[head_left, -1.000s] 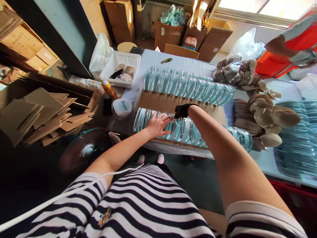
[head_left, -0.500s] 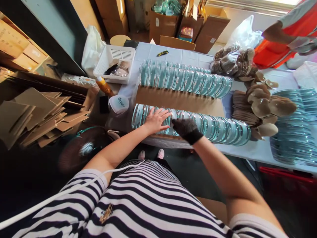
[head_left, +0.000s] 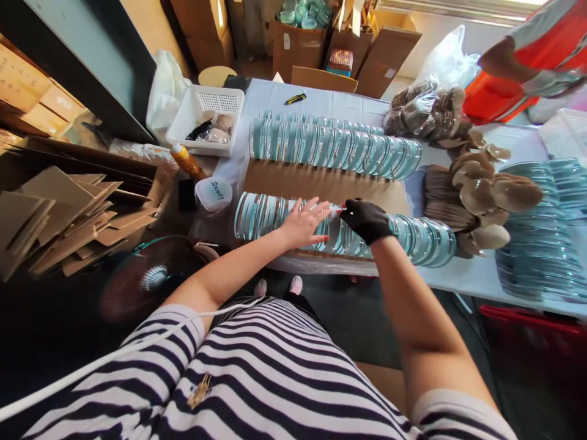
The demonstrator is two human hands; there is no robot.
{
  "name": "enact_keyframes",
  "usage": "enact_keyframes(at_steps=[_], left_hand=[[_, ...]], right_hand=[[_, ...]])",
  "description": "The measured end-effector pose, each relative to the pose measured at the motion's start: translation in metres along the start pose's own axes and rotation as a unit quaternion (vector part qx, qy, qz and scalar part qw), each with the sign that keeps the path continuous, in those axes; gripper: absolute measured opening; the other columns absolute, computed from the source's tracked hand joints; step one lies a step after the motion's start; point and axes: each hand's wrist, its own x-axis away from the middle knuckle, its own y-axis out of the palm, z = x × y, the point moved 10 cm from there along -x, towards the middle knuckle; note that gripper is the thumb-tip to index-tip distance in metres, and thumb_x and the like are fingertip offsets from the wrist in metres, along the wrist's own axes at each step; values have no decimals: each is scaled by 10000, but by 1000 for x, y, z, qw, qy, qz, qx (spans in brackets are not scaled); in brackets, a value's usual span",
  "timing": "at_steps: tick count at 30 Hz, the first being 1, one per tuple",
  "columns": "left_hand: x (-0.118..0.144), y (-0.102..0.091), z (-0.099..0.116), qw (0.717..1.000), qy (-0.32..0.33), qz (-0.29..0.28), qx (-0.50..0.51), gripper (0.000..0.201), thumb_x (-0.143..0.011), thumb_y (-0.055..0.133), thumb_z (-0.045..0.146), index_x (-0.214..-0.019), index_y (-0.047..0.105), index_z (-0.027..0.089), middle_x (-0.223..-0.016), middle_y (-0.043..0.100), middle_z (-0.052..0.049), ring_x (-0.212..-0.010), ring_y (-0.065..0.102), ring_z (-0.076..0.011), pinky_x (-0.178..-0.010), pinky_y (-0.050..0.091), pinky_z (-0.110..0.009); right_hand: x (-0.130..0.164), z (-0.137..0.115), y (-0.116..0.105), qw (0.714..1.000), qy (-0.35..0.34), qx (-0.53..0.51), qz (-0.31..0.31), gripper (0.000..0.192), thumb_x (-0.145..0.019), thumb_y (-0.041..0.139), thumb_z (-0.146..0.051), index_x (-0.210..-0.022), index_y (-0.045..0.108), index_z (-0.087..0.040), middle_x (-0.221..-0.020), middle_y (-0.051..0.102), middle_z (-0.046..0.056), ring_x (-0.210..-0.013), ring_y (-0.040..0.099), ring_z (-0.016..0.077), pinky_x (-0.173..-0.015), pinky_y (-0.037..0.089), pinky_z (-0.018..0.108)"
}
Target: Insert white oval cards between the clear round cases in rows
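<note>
- My left hand (head_left: 302,223): fingers spread flat on near row of glass discs (head_left: 413,238).
- My gloved right hand (head_left: 367,220): pinching one disc.
- Risk: a nudge could topple the row.

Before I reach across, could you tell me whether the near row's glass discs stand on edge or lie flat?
On edge: the near row shows rims side by side.

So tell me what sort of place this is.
Probably a small packing workshop or stockroom. Long rows of glass discs stand on edge on the table, flat cardboard sheets are heaped at the left, and cartons stand behind.
</note>
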Motion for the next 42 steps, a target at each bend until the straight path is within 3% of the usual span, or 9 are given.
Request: enact_keyframes(at_steps=[4, 8, 14, 20, 23, 25, 29, 35, 42], left_hand=[[-9, 17, 3, 1000, 4, -17, -16, 751, -874, 527, 609, -1520, 353, 268, -1572, 385, -57, -1430, 359, -285, -1195, 220, -506], [-6, 18, -1, 1000, 5, -10, -19, 775, -854, 550, 615, -1518, 354, 266, -1552, 416, -60, -1429, 356, -289, -1195, 224, -499], [-5, 15, -2, 1000, -9, -7, 11, 733, -859, 564, 588, -1487, 392, 250, -1540, 435, -55, -1414, 379, -269, -1197, 215, -502], [-3, 13, -1, 1000, -11, 1, 23, 693, -842, 608, 550, -1445, 433, 257, -1532, 447, -51, -1408, 391, -271, -1193, 219, -507], [-2, 10, 1, 1000, -23, -2, 20, 691, -841, 617, 530, -1445, 439, 242, -1556, 405, -71, -1442, 340, -279, -1206, 187, -514], [-6, 5, 6, 999, -26, 3, 21, 657, -853, 607, 523, -1427, 468, 236, -1587, 348, -80, -1474, 280, -284, -1215, 158, -518], [-27, 6, 26, 999, -20, 3, 28, 687, -884, 550, 559, -1472, 418, 228, -1611, 296, -82, -1496, 227, -283, -1217, 157, -514], [-42, 29, 34, 999, -28, -43, 10, 780, -863, 516, 651, -1506, 378, 233, -1558, 405, -71, -1445, 321, -291, -1209, 180, -487], [-38, 27, 29, 998, -38, -40, 7, 804, -826, 569, 649, -1508, 370, 272, -1528, 439, -64, -1432, 337, -290, -1201, 175, -468]], right_hand=[[-57, -26, 13, 966, -108, 90, -217, 334, -867, 556, -265, -1137, 719, -157, -1108, 725, 120, -953, 676, 212, -744, 459, 258], [-67, -58, 4, 952, -133, 189, -200, 344, -849, 589, -238, -1153, 711, -132, -1133, 709, 178, -1018, 670, 300, -795, 490, 355], [8, -52, 0, 969, -184, 140, -86, 349, -925, 473, -329, -1159, 694, -195, -1084, 725, 164, -1000, 681, 296, -796, 488, 360], [96, -46, 102, 989, -116, 29, -91, 414, -940, 398, -285, -1238, 663, -175, -1077, 721, 194, -918, 686, 302, -755, 489, 375], [104, -45, 122, 993, -81, -4, -83, 394, -948, 400, -307, -1185, 688, -180, -1122, 712, 184, -949, 676, 293, -762, 479, 357], [95, -30, 105, 995, -69, -24, -72, 402, -963, 387, -374, -1108, 714, -192, -1056, 732, 158, -913, 680, 272, -740, 467, 326], [36, 40, 21, 999, 45, -23, 20, 444, -970, 367, -414, -1223, 665, -205, -1113, 717, 140, -941, 674, 241, -735, 454, 288], [-52, 16, 19, 964, -127, 90, -215, 319, -858, 572, -317, -1101, 729, -183, -1111, 726, 117, -954, 669, 228, -775, 471, 283], [8, 7, -1, 980, -146, 105, -89, 355, -937, 443, -339, -1127, 700, -183, -1069, 721, 187, -1015, 673, 306, -849, 479, 378]])
